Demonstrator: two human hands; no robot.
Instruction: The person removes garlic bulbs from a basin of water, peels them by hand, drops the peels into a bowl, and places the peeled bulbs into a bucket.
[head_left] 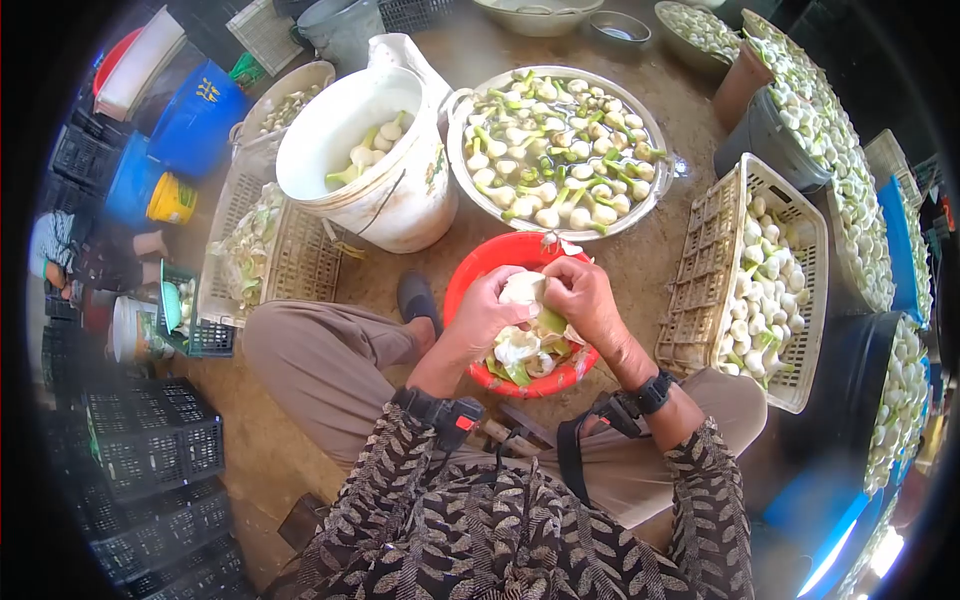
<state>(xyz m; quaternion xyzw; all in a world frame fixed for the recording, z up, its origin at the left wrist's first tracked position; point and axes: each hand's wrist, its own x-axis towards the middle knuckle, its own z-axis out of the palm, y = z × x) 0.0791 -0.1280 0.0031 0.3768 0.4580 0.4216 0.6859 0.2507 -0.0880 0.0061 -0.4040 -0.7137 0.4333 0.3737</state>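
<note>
Above a red basin (468, 268), my left hand (484, 312) is closed around a whitish garlic bulb (522, 288). My right hand (584, 298) pinches the bulb's right side, with its fingers curled; whether it grips only the outer skin is hidden. A pale green piece of stem or leaf (550, 320) hangs just under the right fingers. Loose garlic peels (518, 352) in white and green lie inside the basin, below both hands.
Ahead stands a wide metal basin (455, 150) of garlic in water, beside a white bucket (420, 215) holding several bulbs. A crate (690, 290) of garlic is at right, a crate with peels (225, 215) at left. Black crates (155, 440) are stacked lower left. Another person (90, 250) sits far left.
</note>
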